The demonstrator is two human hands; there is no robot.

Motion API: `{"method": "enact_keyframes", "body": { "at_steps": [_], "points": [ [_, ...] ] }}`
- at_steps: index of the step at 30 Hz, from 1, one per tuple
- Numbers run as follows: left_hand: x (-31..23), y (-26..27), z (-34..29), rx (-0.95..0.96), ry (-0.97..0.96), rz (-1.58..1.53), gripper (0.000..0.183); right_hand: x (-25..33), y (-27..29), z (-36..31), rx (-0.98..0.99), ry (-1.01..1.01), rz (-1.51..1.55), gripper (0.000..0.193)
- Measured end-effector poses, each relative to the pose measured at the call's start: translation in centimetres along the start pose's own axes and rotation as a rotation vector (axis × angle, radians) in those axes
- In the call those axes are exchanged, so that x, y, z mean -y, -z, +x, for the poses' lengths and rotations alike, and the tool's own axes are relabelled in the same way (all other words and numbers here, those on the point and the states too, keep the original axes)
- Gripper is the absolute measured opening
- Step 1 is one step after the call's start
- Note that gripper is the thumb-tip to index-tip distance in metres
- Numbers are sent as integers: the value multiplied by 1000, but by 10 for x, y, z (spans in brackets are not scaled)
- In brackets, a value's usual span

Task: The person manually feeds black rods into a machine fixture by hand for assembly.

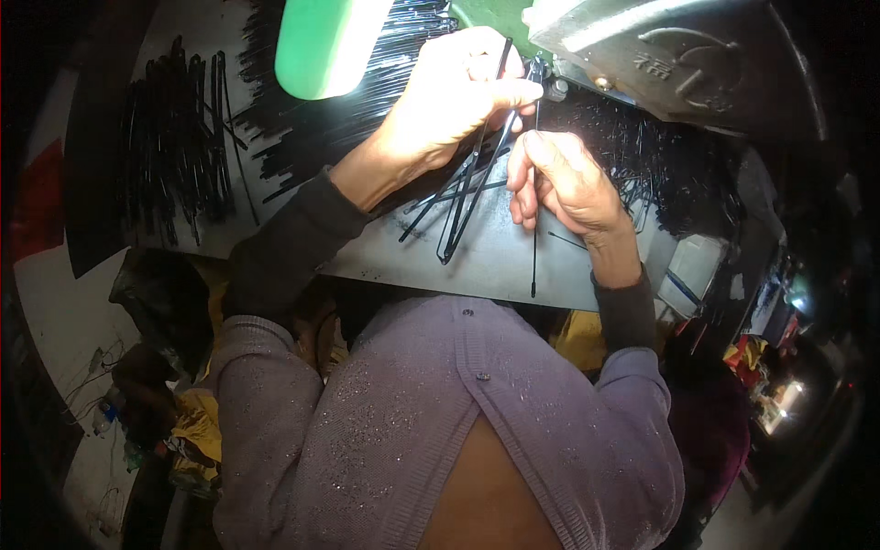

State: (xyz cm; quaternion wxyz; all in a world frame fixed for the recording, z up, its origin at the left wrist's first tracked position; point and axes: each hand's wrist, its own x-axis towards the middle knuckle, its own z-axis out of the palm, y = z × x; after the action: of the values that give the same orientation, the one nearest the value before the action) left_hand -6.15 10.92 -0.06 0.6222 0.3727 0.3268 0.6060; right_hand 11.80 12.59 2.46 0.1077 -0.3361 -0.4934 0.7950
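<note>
My left hand (449, 96) is closed around a bundle of jointed black rods (469, 197) that look like umbrella ribs. Their linked lower ends hang over the grey worktop in a narrow zigzag. Just to the right, my right hand (573, 183) pinches a thin black rod (534, 247), which runs down toward the worktop's front edge and ends in a small dark tip. Both hands are close to the small metal working end (555, 88) of a machine. Exactly where the rods meet it is hidden by my fingers.
A grey cast machine body (678, 55) overhangs the upper right, and a bright green part (330, 46) the top. Piles of black rods (179, 137) lie on the left, with more (632, 147) on the right. A white box (692, 270) stands at the worktop's right (367, 261).
</note>
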Motion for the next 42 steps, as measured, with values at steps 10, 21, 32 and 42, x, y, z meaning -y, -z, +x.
{"method": "enact_keyframes", "body": {
  "at_steps": [10,21,32,42],
  "points": [
    [0,-4,-16,-62,-13,-23,11,-1,-11,8,-249,161,-89,30],
    [-1,-7,-22,-135,-14,-27,11,-10,-10,16,-431,385,-76,15],
    [-3,-8,-23,-104,-13,25,26,-8,-8,18,-487,432,-142,15],
    [-7,-7,-23,-120,-30,194,31,-7,-10,18,-494,429,-123,14]
  ]
}}
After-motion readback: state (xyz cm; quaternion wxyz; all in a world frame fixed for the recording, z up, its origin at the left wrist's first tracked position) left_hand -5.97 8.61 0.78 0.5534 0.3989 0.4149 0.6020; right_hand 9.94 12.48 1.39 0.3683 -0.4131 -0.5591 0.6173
